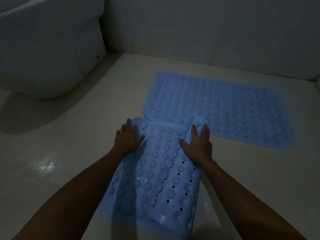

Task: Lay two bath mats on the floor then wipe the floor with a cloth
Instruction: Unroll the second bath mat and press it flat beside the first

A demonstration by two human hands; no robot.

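Note:
One light-blue rubber bath mat [225, 108] with suction cups and small holes lies flat on the pale tiled floor near the far wall. A second blue bath mat [161, 179] runs from the bottom of the view toward the first, still curved along its length, and its far end overlaps the first mat's near edge. My left hand [129, 137] rests flat on the far left corner of this second mat, fingers spread. My right hand [199, 142] presses flat on its far right corner. No cloth is in view.
A white toilet base [43, 54] stands at the left with its shadow on the floor. A tiled wall [207, 28] closes off the back. A wet glint [48, 165] shows on the floor tiles to the left of my arm.

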